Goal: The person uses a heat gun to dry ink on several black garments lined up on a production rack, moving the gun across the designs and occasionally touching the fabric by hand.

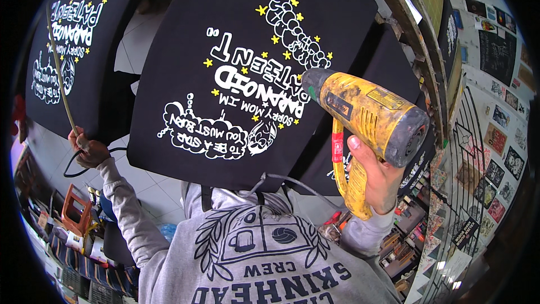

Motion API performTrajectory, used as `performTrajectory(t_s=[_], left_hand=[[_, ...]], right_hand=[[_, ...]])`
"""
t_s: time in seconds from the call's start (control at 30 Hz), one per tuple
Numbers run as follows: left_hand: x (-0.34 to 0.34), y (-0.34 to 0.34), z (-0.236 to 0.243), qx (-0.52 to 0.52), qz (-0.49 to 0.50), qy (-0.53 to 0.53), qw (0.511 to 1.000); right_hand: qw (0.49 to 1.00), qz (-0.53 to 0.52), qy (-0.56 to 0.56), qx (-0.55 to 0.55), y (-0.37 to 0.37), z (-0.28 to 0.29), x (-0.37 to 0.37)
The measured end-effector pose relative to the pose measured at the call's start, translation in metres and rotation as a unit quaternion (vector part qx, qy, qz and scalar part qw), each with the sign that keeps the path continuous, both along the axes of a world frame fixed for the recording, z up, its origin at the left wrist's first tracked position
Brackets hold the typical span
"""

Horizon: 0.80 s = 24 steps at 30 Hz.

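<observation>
My right hand (376,177) is closed round the handle of a worn yellow heat gun (371,112). Its dark nozzle points left, over a black printed T-shirt (185,50) stretched flat in front of me. White lettering, cloud shapes and small yellow stars cover the middle of that shirt; the gun hides part of the print. On the left, my left hand (90,151) grips one end of a thin wooden stick (64,87). The stick reaches across a second black T-shirt (101,79) with the same print; whether it touches the cloth I cannot tell.
A cord (298,183) runs below the middle shirt's near edge. Another black shirt (371,67) lies at right, beneath the gun. Curved metal rails (433,39) rise beyond it, beside a wall (478,95) of stickers and prints. An orange stool-like object (77,208) stands at lower left.
</observation>
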<state>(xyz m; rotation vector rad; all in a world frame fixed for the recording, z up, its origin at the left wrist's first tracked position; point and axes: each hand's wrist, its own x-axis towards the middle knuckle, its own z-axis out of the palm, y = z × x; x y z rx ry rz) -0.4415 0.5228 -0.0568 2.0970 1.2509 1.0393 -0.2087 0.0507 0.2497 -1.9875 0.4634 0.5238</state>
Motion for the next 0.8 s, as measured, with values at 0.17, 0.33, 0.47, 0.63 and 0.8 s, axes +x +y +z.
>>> performTrajectory(t_s=[0.17,0.33,0.47,0.63,0.8], left_hand=[[0.000,0.001,-0.001,0.002,-0.005,-0.019,1.000],[0.003,-0.001,0.002,-0.001,0.003,-0.013,1.000],[0.008,-0.006,0.008,0.005,0.015,0.008,1.000],[0.006,-0.003,0.007,0.003,0.011,-0.006,1.000],[0.000,0.001,-0.001,0.003,0.001,-0.014,1.000]], right_hand=[[1.000,-0.003,-0.007,0.029,-0.001,-0.001,0.002],[0.999,-0.003,-0.017,0.044,-0.006,-0.004,0.000],[0.997,0.007,-0.048,0.059,-0.008,-0.009,-0.002],[1.000,-0.008,0.002,0.012,-0.004,0.001,0.003],[1.000,0.003,-0.006,0.023,-0.010,0.000,-0.002]])
